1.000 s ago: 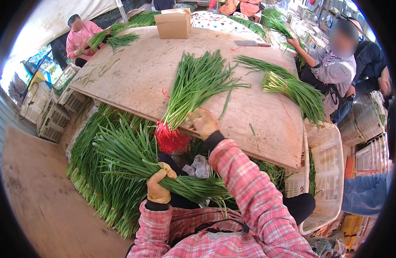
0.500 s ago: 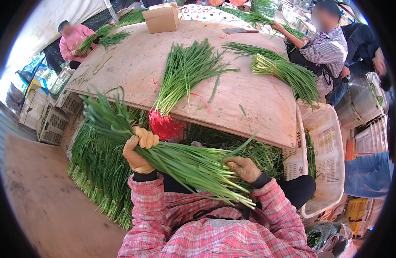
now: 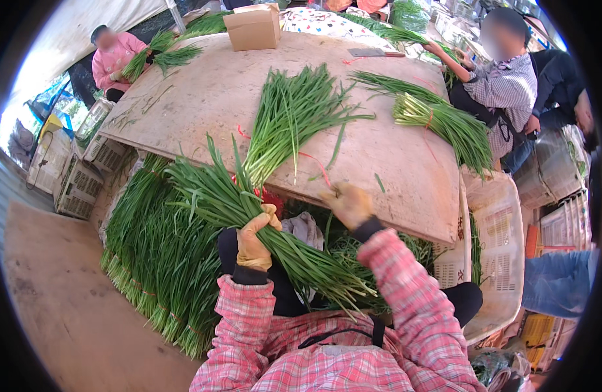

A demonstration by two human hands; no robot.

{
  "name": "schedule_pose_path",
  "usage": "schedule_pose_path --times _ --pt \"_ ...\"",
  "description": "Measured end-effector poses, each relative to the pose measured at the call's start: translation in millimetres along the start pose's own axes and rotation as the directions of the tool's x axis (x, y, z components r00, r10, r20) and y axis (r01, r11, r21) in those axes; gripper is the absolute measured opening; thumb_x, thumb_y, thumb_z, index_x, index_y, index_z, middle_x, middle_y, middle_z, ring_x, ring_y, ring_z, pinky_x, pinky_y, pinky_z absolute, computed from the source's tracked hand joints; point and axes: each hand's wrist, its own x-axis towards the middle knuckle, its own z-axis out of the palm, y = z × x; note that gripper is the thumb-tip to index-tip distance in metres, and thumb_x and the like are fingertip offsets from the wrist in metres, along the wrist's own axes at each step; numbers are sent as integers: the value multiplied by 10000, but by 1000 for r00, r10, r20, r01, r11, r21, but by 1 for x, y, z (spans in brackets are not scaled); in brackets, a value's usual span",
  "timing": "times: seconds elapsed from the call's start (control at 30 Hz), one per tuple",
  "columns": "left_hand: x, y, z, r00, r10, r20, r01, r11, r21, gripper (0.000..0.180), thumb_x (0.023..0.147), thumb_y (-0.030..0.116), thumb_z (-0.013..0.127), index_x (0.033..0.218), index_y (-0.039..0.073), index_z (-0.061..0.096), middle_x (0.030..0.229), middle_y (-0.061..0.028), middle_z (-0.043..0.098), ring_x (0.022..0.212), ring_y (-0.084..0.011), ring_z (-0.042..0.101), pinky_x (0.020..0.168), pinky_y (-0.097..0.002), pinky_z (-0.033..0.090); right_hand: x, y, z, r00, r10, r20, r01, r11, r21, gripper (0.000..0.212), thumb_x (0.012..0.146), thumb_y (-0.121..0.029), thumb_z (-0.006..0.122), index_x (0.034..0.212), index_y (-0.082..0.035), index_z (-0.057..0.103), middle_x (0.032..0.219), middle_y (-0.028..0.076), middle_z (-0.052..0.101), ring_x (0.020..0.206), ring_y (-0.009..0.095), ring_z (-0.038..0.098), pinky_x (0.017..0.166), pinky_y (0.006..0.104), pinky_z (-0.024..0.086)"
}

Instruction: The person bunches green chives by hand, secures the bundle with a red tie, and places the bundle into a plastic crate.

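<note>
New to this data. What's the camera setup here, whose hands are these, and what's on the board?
There is no machine here: a person works with two hands, and the single picture comes from a wide fisheye camera on their head looking down, so straight edges bend near the rim. The pink plaid sleeves rising from the bottom edge are the wearer's own arms.

The left hand, in a yellowish glove, grips a bundle of green chives that runs across the lap. The right hand is at the near edge of the wooden board, apparently holding nothing, close to a red tie string.

On the board lie a loose chive pile, another bunch to the right, a cardboard box and a cleaver at the far side. Stacked chives lie on the floor at left. Other people sit around the board.
</note>
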Motion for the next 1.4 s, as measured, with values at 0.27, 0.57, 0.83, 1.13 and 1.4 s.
schedule_pose_path --times 0.27,0.57,0.83,1.13,1.4 --pt "32 31 -17 997 -71 -39 74 993 90 270 744 27 546 1001 -30 607 1033 -136 625 741 -190 581 638 -305 496 76 -25 92 985 163 61 -174 898 404 266 842 -284 640 910 -28 648 648 101 630 568 236 588 548 340 456" --pt "48 27 20 911 -305 277 234 937 261 504 732 169 557 1177 -69 562 1098 -174 630 626 -149 565 592 -257 472 -20 -44 46 989 77 125 -145 621 771 180 922 -144 569 870 12 643 578 34 578 493 90 503 470 254 394" --pt "25 -1 30 827 -307 471 205 945 255 428 673 221 655 996 -42 555 857 -134 599 562 -165 505 529 -258 391 -80 -32 6 983 -172 -60 181 883 433 217 937 -171 522 822 2 584 562 126 574 506 264 600 489 351 449" --pt "-7 1 82 730 -322 603 184 942 281 386 626 215 699 887 -48 593 747 -162 573 452 -190 490 447 -276 395 -92 13 -81 986 91 138 -165 520 838 203 874 -179 649 852 23 649 725 1 599 638 62 505 570 204 416" --pt "-21 -12 102 681 -402 612 233 911 339 411 617 151 694 943 -75 586 868 -239 610 472 -214 555 451 -269 477 -59 0 -96 989 127 76 -99 191 977 184 886 -177 646 859 5 638 637 -16 530 519 49 401 475 198 316"
